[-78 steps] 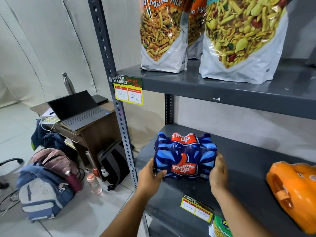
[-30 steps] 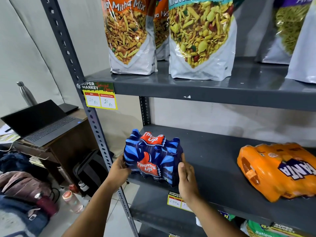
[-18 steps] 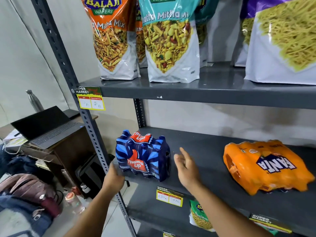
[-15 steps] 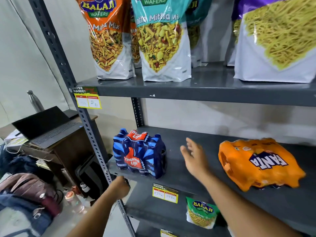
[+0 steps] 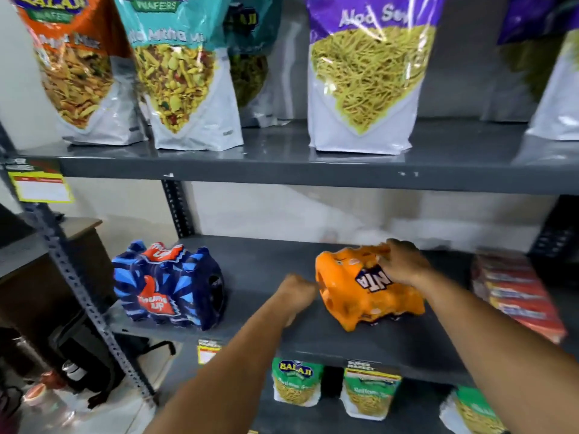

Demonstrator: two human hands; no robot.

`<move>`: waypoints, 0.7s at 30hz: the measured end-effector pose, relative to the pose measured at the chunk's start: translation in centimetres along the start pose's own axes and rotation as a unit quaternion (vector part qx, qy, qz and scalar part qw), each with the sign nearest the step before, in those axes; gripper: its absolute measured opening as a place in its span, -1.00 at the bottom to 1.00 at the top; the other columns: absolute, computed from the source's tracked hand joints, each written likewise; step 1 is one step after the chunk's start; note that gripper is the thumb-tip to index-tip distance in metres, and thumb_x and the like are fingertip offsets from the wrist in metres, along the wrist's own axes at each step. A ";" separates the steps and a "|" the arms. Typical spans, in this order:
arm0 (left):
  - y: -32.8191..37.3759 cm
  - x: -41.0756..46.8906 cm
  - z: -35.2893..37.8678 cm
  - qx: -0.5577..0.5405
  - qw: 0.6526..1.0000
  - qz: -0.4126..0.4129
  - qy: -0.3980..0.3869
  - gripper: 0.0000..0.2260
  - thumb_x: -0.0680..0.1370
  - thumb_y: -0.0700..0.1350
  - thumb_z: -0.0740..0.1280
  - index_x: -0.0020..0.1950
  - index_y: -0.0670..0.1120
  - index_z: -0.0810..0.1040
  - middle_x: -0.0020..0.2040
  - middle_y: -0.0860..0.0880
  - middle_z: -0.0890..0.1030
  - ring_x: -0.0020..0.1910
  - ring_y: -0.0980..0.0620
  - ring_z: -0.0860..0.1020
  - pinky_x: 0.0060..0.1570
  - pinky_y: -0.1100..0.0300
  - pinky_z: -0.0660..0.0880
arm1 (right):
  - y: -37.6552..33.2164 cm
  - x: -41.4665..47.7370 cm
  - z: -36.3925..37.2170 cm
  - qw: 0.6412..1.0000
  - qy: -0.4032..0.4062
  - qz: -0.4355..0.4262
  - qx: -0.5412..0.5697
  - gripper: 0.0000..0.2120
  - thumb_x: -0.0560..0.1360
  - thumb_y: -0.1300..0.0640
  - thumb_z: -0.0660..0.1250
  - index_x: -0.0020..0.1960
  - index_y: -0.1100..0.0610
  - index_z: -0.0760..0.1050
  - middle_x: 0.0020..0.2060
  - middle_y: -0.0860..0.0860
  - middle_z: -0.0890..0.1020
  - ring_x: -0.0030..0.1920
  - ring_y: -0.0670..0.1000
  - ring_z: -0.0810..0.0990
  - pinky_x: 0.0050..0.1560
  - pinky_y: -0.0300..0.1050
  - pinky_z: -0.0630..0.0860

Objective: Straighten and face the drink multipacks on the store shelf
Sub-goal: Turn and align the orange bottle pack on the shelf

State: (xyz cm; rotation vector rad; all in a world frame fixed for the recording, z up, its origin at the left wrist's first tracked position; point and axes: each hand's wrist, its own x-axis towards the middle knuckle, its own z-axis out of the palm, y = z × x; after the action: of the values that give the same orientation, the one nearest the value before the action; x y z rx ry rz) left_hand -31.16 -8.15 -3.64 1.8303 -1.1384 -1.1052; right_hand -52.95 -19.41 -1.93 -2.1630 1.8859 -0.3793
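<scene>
An orange Fanta multipack (image 5: 351,296) lies skewed and tipped on the grey middle shelf (image 5: 266,261), its label upside down. My right hand (image 5: 404,261) is spread over its top and grips it. My left hand (image 5: 296,291) has its fingers curled against the pack's left end. The blue Thums Up multipack (image 5: 166,292) stands upright at the shelf's left end with its logo facing front, apart from both hands.
A red multipack (image 5: 517,292) lies at the right end of the same shelf. Large snack bags (image 5: 363,89) stand on the shelf above, and small green packs (image 5: 296,383) on the one below. The perforated upright (image 5: 81,296) and a wooden desk (image 5: 47,261) are at left.
Both hands let go of the Thums Up pack, which stays at the left. They moved right to the Fanta pack, and the view shifted right with them.
</scene>
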 end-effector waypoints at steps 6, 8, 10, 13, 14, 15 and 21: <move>0.4 1.9 5.0 0.063 0.996 0.016 -0.055 -0.65 0.56 -0.17 0.27 0.35 -0.17 0.44 0.20 -0.12 0.56 -0.08 0.01 0.51 -0.09 0.10 0.47 | 4.9 -0.1 0.5 0.997 -0.036 0.018 0.067 -0.65 0.58 0.00 0.19 0.29 0.14 0.46 0.27 0.19 0.57 0.23 0.21 0.54 0.14 -0.05 0.47; -0.9 2.6 5.2 0.146 0.985 0.071 -0.059 -0.69 0.55 -0.15 0.27 0.30 -0.12 0.50 0.19 -0.11 0.60 0.02 -0.06 0.58 0.04 0.06 0.51 | 6.2 -0.2 1.1 0.991 -0.057 0.032 0.121 -0.66 0.59 -0.06 0.18 0.29 0.07 0.46 0.25 0.12 0.59 0.19 0.16 0.56 0.07 -0.07 0.45; -2.8 3.4 4.8 0.202 0.972 0.108 -0.044 -0.70 0.50 -0.15 0.30 0.24 -0.07 0.53 0.16 -0.09 0.64 0.10 -0.08 0.59 0.08 0.08 0.54 | 6.9 -0.3 1.9 0.976 -0.065 0.038 0.203 -0.65 0.59 -0.09 0.19 0.33 0.01 0.43 0.23 0.06 0.58 0.17 0.10 0.56 0.12 -0.03 0.47; -5.9 4.1 4.0 0.236 0.956 0.165 -0.057 -0.46 0.42 -0.12 0.39 0.39 0.06 0.39 0.28 0.04 0.54 0.24 0.01 0.51 0.20 0.12 0.50 | 8.0 -0.1 3.2 0.947 -0.033 0.057 0.314 -0.64 0.58 -0.12 0.22 0.32 -0.03 0.47 0.16 0.05 0.65 0.13 0.10 0.62 0.20 0.14 0.53; -6.9 4.4 4.0 0.257 0.944 0.196 -0.060 -0.36 0.41 -0.05 0.42 0.47 0.10 0.31 0.40 0.06 0.44 0.35 0.01 0.43 0.32 0.09 0.42 | 8.4 -0.1 3.6 0.937 -0.023 0.068 0.343 -0.65 0.55 -0.14 0.26 0.27 -0.02 0.51 0.10 0.03 0.68 0.08 0.08 0.66 0.18 0.16 0.55; -7.7 4.8 3.9 0.280 0.931 0.229 -0.060 -0.29 0.41 0.01 0.43 0.52 0.12 0.22 0.50 0.09 0.31 0.45 0.03 0.32 0.41 0.07 0.34 | 8.8 0.1 3.9 0.925 -0.017 0.077 0.370 -0.65 0.52 -0.15 0.32 0.23 -0.01 0.55 0.04 0.02 0.71 0.01 0.07 0.69 0.14 0.16 0.58; -9.4 7.0 3.0 0.396 0.808 0.437 0.002 -0.38 0.48 0.02 0.40 0.51 -0.05 0.33 0.55 -0.03 0.28 0.52 -0.02 0.25 0.47 0.08 0.29 | 9.8 0.4 4.9 0.866 0.010 0.094 0.490 -0.70 0.43 -0.03 0.46 0.10 0.07 0.65 -0.10 0.10 0.76 -0.11 0.10 0.74 0.00 0.09 0.63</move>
State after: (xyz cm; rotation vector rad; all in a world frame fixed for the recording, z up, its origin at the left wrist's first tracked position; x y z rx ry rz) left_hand -29.19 -11.57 -15.06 1.4584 -2.3385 -0.0437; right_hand -60.23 -21.09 -9.93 -1.2717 1.3861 -1.0404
